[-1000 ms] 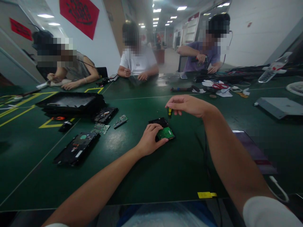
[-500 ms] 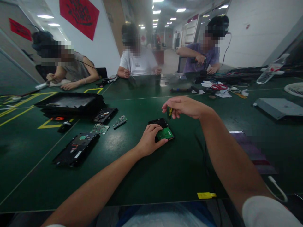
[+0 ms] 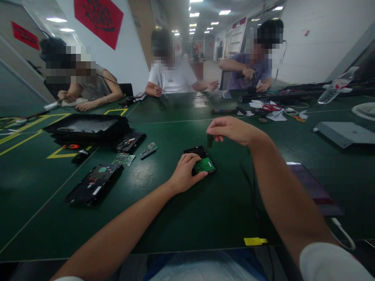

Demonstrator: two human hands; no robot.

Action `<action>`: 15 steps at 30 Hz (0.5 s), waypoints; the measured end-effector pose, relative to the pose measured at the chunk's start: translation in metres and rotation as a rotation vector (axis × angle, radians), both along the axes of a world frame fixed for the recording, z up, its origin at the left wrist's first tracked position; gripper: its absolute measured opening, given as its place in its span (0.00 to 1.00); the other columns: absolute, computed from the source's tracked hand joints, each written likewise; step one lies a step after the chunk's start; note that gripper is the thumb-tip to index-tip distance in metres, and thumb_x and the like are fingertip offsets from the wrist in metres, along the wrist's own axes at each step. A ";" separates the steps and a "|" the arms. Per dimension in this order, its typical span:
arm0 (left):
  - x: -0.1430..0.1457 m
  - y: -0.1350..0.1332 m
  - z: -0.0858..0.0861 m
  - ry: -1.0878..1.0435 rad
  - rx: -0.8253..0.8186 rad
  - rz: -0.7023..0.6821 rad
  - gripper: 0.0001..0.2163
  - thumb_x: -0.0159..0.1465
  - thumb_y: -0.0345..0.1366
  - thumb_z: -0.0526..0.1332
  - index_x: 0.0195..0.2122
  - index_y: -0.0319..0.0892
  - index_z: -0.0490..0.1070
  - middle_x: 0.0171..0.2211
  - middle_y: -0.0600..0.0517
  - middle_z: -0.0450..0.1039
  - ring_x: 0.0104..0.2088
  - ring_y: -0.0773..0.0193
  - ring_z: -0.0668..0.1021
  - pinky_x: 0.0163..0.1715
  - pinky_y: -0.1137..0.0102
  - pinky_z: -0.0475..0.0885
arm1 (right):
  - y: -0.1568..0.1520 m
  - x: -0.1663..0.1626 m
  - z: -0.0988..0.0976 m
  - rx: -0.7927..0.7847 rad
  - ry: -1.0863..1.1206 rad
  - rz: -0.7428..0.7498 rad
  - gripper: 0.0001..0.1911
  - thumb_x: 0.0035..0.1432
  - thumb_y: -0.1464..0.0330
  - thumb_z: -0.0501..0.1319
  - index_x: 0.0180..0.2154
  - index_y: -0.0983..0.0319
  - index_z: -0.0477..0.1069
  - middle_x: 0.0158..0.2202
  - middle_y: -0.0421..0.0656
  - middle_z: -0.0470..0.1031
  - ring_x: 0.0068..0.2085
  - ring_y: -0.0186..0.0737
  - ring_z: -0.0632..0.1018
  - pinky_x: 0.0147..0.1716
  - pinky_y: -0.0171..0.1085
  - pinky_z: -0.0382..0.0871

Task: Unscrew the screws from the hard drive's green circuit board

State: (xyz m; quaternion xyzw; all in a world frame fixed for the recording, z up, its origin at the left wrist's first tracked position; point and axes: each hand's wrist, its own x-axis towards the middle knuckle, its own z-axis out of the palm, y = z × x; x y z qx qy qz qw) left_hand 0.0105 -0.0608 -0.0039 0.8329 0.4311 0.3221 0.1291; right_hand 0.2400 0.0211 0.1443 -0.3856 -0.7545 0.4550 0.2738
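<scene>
A hard drive point(image 3: 195, 151) with a green circuit board point(image 3: 206, 165) on it lies on the dark green table in front of me. My left hand point(image 3: 187, 171) grips its near side, thumb on one edge and fingers over the other. Just above the drive's far right corner, my right hand point(image 3: 224, 130) pinches a small dark screwdriver point(image 3: 210, 140) that points down. Its thin tip is too faint to tell whether it touches the drive.
Left of the drive are loose circuit boards point(image 3: 149, 150), another drive point(image 3: 95, 183) and a black tray point(image 3: 88, 128). To the right lie a tablet point(image 3: 307, 183), a grey box point(image 3: 345, 132) and red scissors point(image 3: 271, 107). Several people sit across the table.
My right hand has turned slightly and its fingers have drawn together around the screwdriver. My left hand and the drive stay put. Across the table, a person's hand has moved right and opened.
</scene>
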 end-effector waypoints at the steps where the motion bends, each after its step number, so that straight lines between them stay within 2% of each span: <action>1: 0.000 0.000 0.000 0.000 0.002 0.000 0.23 0.65 0.48 0.69 0.58 0.44 0.71 0.57 0.43 0.72 0.60 0.47 0.71 0.61 0.50 0.70 | 0.000 -0.001 0.000 -0.010 -0.002 -0.012 0.04 0.62 0.68 0.68 0.35 0.63 0.76 0.28 0.40 0.76 0.27 0.31 0.74 0.23 0.30 0.66; 3: 0.000 0.001 -0.001 -0.001 0.006 -0.002 0.24 0.65 0.48 0.69 0.58 0.44 0.71 0.57 0.43 0.72 0.60 0.47 0.71 0.61 0.49 0.70 | -0.002 -0.004 0.000 -0.033 -0.007 -0.016 0.03 0.63 0.69 0.67 0.37 0.63 0.76 0.27 0.40 0.76 0.24 0.29 0.72 0.21 0.29 0.63; 7: 0.000 0.001 -0.001 0.003 0.010 0.000 0.24 0.65 0.48 0.69 0.59 0.44 0.71 0.57 0.43 0.72 0.59 0.47 0.71 0.61 0.49 0.70 | -0.005 -0.007 0.001 -0.084 0.015 0.058 0.05 0.66 0.69 0.62 0.40 0.63 0.77 0.36 0.42 0.80 0.23 0.27 0.72 0.18 0.29 0.59; 12: 0.000 0.001 0.000 -0.001 0.015 -0.005 0.24 0.65 0.48 0.69 0.59 0.44 0.71 0.57 0.43 0.72 0.59 0.48 0.71 0.61 0.50 0.70 | -0.006 -0.009 -0.001 -0.101 0.051 0.169 0.10 0.69 0.65 0.61 0.40 0.63 0.78 0.35 0.43 0.79 0.25 0.28 0.75 0.21 0.28 0.64; 15: 0.000 0.001 -0.001 0.002 0.016 0.004 0.23 0.65 0.47 0.69 0.58 0.45 0.71 0.56 0.44 0.72 0.59 0.47 0.72 0.60 0.49 0.71 | -0.006 -0.009 -0.003 -0.160 0.121 0.165 0.09 0.70 0.65 0.61 0.42 0.63 0.77 0.41 0.46 0.80 0.27 0.30 0.77 0.23 0.30 0.69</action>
